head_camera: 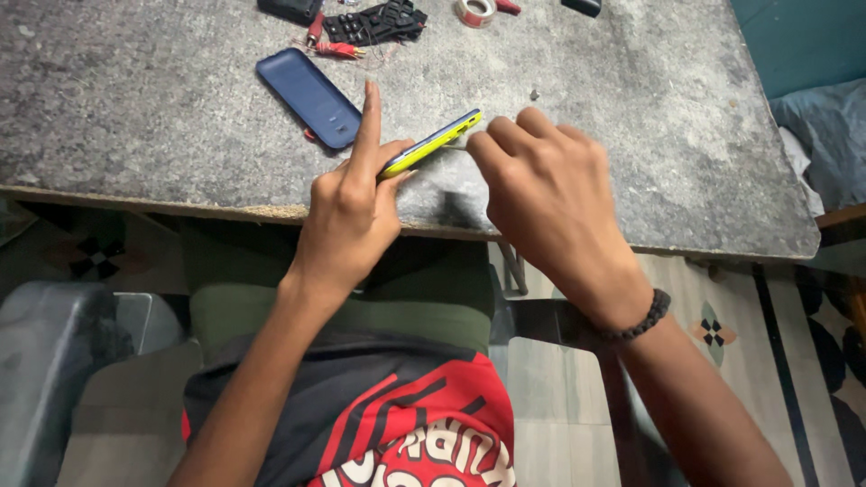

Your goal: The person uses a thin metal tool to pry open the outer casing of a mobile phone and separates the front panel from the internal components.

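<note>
Left hand [347,203] closed on a slim yellow phone [431,142] with a blue edge, held on its side and tilted upward to the right, just above the near edge of the table [162,108]; index finger extended straight up, thumb pressed beneath the casing. Right hand [550,194] curled into a loose fist, knuckles uppermost, fingertips meeting the phone's upper end; a thin metallic tip barely visible between fingers and casing, whether pinched or not cannot be told. Black beaded bracelet [639,320] around the right wrist. Both forearms angled inward from the lower corners.

Table surface rough, grey, speckled like worn stone, edge chipped. Dark blue phone back cover [308,96], smooth, rounded corners, lying flat beyond the left hand. Black rubber keypad [374,22], red-tipped leads [336,47] and a roll of tape [475,11] farther back. Red and black printed shirt [406,433] below
</note>
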